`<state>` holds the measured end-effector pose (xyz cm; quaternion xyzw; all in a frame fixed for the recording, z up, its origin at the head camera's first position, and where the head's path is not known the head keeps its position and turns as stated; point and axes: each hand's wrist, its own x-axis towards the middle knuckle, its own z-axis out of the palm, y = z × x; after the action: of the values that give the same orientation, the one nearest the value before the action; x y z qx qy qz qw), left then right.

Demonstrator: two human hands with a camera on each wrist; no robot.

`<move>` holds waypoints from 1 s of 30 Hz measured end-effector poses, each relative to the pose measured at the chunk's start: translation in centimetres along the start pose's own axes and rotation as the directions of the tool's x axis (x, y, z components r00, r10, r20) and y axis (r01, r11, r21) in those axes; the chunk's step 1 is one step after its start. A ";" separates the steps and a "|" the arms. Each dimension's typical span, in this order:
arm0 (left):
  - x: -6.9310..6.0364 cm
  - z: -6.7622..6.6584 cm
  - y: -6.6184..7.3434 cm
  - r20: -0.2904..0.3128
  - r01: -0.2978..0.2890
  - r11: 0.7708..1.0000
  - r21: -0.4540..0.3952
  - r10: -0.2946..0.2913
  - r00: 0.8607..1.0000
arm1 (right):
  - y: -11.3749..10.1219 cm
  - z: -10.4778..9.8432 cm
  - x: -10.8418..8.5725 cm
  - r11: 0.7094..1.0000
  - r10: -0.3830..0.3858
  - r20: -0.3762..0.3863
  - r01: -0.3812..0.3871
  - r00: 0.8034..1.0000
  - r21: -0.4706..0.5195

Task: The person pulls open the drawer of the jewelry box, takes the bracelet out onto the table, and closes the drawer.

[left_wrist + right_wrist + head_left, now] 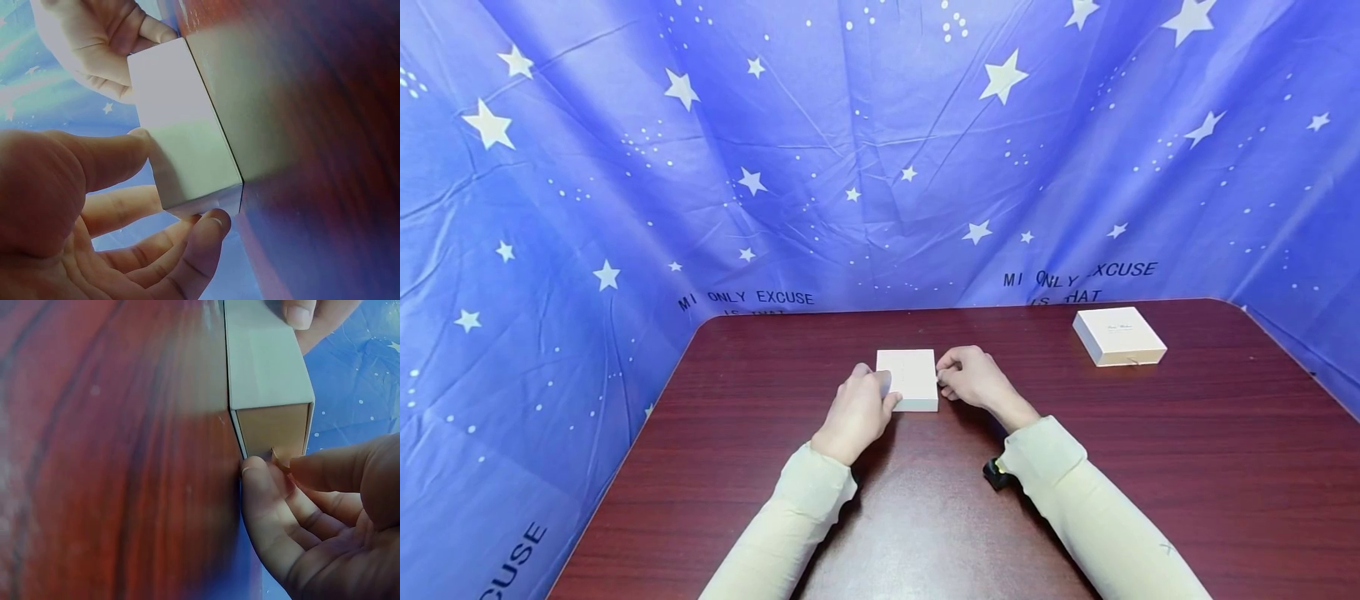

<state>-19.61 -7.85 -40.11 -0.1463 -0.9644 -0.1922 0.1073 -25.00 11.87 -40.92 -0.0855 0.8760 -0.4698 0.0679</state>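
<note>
A small white box (pixel 916 377) lies on the table in front of me. My left hand (pixel 856 410) grips its left side, with the thumb on the near face and fingers around the left end, as the left wrist view shows. At the box's right end is my right hand (pixel 973 379). In the right wrist view that end shows a tan drawer front (pixel 265 425) set inside the white sleeve, apparently flush with it. A small ribbon tab (pixel 280 461) sticks out there, pinched between my right thumb and fingers.
A second white box (pixel 1120 333) with small print on top and a little tab on its front stands at the back right of the dark red wooden table (pixel 760 367). Blue star-patterned cloth (pixel 850 150) hangs behind and along both sides.
</note>
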 end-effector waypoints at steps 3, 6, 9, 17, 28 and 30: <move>0.0 0.0 0.0 0.003 -0.001 1.000 0.003 0.001 1.000 | 0.0 -0.1 0.0 0.999 0.023 0.010 -0.023 1.000 0.030; 0.0 -0.1 0.0 0.006 0.003 1.000 0.007 -0.003 1.000 | 0.0 -0.1 0.1 0.997 0.042 0.018 -0.043 0.999 0.060; 0.0 -0.1 0.1 0.007 0.007 1.000 0.006 -0.007 1.000 | 0.1 0.0 0.1 0.995 0.057 0.022 -0.058 0.998 0.078; 0.0 -0.2 0.2 0.010 0.008 1.000 0.001 -0.008 1.000 | 0.4 0.1 0.4 0.990 0.089 0.021 -0.091 0.996 0.107; 0.0 -0.1 0.1 0.014 0.006 1.000 0.005 -0.006 1.000 | 0.5 0.0 0.5 0.989 0.080 0.023 -0.082 0.997 0.121; 0.1 -0.1 0.1 0.013 0.005 1.000 0.004 -0.005 1.000 | 0.5 0.1 0.5 0.989 0.083 0.021 -0.085 0.996 0.123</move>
<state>-19.62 -7.77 -39.95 -0.1451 -0.9658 -0.1895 0.1011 -25.51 11.91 -41.40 -0.0478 0.8475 -0.5193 0.0995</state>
